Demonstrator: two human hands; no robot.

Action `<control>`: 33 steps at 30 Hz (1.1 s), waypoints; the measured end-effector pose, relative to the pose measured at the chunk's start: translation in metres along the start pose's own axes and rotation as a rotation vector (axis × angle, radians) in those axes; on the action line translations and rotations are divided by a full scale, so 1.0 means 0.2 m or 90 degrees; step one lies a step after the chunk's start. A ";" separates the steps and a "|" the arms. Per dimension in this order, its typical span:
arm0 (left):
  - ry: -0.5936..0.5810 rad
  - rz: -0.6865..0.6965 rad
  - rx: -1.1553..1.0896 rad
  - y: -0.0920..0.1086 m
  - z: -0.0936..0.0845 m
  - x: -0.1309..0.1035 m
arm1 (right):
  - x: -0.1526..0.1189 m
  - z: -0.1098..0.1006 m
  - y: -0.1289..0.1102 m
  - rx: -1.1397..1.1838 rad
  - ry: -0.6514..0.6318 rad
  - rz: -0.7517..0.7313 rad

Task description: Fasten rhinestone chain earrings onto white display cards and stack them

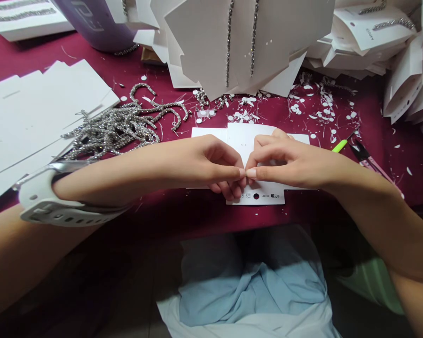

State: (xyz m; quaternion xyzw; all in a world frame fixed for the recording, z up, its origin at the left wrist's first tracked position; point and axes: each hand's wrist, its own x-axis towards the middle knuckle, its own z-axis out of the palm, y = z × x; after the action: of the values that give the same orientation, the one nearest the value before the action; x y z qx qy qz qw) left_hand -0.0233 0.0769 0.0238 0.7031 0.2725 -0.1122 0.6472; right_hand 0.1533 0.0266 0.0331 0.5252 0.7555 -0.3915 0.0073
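Note:
Above a white printed card with a round hole, my left hand and my right hand meet thumb tip to thumb tip. Each is closed in a pinch. Whatever sits between the fingertips is too small to make out. The card lies flat near the table's front edge, its middle partly covered by the hands. Left of them is a heap of silvery beaded strands. A green-handled tool and a tool with pink handles lie beyond my right hand, partly hidden by the forearm.
A stack of blank white cards covers the left side. Cards carrying beaded strands stand at the back, beside a purple container. More folded cards are piled at right. White scraps litter the maroon cloth.

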 end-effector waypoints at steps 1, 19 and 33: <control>-0.001 0.001 0.000 0.00 0.00 0.00 | 0.00 0.00 0.00 0.001 0.000 0.001; 0.006 -0.009 0.006 0.01 0.00 -0.01 | 0.00 0.01 0.01 0.010 0.003 -0.008; -0.004 -0.021 0.010 0.01 0.00 0.00 | 0.01 0.01 0.00 0.011 -0.005 0.000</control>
State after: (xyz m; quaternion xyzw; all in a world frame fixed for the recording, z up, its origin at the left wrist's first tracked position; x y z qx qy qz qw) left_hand -0.0223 0.0774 0.0264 0.7030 0.2815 -0.1272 0.6406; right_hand 0.1528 0.0270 0.0312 0.5240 0.7518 -0.4002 0.0053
